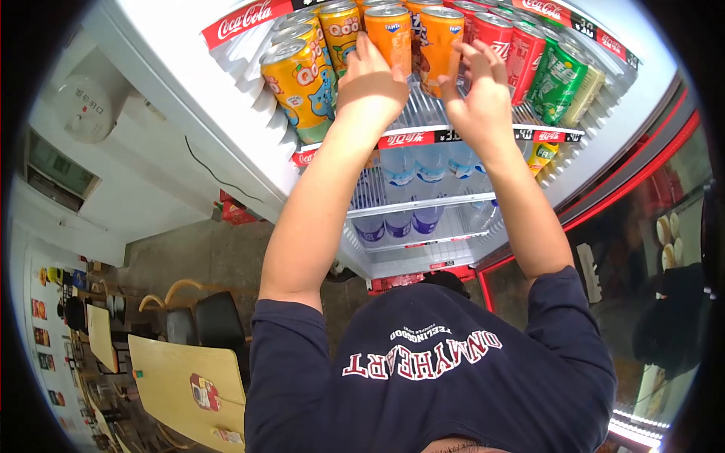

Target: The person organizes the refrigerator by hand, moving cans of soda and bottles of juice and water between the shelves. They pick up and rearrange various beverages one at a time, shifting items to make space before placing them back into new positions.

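Note:
My left hand (371, 81) reaches up to the top shelf of an open drinks fridge (189, 83) and is closed around the lower part of an orange Fanta can (390, 32). My right hand (479, 97) is beside it, fingers apart and curled. Its thumb rests against a second orange Fanta can (439, 41), and its fingers are in front of a red Coca-Cola can (492, 30). It grips nothing that I can see. Yellow Qoo cans (300, 83) stand to the left of my left hand.
Green Sprite cans (557, 79) and more red cans fill the shelf's right side. The wire shelf (423, 113) has price tags on its front edge; water bottles (411, 162) stand on shelves below. The red-framed fridge door (642, 166) hangs open at right. Wooden tables and chairs (185, 377) are at lower left.

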Demonstrator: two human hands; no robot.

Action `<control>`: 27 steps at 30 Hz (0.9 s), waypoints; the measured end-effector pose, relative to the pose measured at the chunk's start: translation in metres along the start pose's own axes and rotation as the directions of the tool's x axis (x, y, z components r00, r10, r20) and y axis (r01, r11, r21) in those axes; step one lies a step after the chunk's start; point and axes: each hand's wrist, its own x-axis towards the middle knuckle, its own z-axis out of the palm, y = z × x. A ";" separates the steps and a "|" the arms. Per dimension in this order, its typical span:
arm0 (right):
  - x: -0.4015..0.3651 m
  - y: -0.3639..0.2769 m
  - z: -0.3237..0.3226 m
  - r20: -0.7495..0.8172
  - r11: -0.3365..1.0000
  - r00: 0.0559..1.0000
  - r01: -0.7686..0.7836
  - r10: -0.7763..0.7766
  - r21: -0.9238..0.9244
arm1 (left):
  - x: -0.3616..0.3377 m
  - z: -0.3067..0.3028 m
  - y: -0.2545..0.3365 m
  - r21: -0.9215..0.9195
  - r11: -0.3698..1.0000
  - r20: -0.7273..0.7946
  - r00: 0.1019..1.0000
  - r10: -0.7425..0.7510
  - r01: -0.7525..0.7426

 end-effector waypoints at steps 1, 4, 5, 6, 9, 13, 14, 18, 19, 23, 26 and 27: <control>-0.001 0.001 0.002 0.026 0.999 0.999 -0.041 0.041 0.001 | 0.002 -0.001 0.002 -0.012 1.000 0.006 1.000 -0.016 0.017; 0.003 0.009 0.003 0.130 1.000 0.991 0.013 -0.012 -0.006 | 0.003 0.004 -0.001 -0.059 0.997 0.022 0.999 -0.045 0.046; 0.004 0.012 0.003 0.177 0.998 0.984 0.045 -0.038 -0.036 | 0.003 0.006 -0.002 -0.077 0.995 0.034 0.998 -0.053 0.056; 0.003 0.006 0.002 0.232 0.996 0.969 -0.078 0.084 -0.036 | 0.003 0.007 -0.003 -0.067 0.996 0.037 0.998 -0.050 0.053; 0.003 0.009 0.007 0.218 0.999 0.976 -0.014 0.025 -0.050 | 0.001 0.001 0.002 -0.101 0.991 0.118 0.990 -0.073 0.085; 0.003 0.012 0.011 0.236 0.999 0.971 -0.035 0.041 -0.032 | 0.002 -0.002 0.002 -0.109 0.989 0.116 0.990 -0.084 0.097; 0.003 0.014 0.011 0.229 0.999 0.973 -0.011 0.021 -0.043 | 0.001 -0.004 0.004 -0.095 0.991 0.102 0.991 -0.081 0.091; -0.002 0.009 0.010 0.097 1.000 0.995 -0.022 0.022 -0.004 | -0.029 -0.003 0.000 -0.153 0.925 -0.408 0.875 0.261 -0.348; -0.003 0.009 0.009 0.049 0.999 0.998 -0.041 0.040 0.025 | -0.045 -0.013 0.005 -0.180 0.863 -0.503 0.798 0.333 -0.473; -0.006 0.002 0.002 -0.028 0.995 0.999 -0.024 0.027 0.095 | -0.151 0.003 -0.029 -0.429 0.545 -0.444 0.693 0.567 -0.721; -0.009 0.003 0.004 -0.090 0.988 0.996 0.003 0.011 0.157 | -0.191 0.067 -0.067 -0.507 0.813 -0.363 0.927 0.099 -0.286; -0.008 0.003 0.005 -0.101 0.985 0.995 0.008 0.009 0.172 | -0.193 0.086 -0.079 -0.523 0.850 -0.328 0.935 -0.135 -0.061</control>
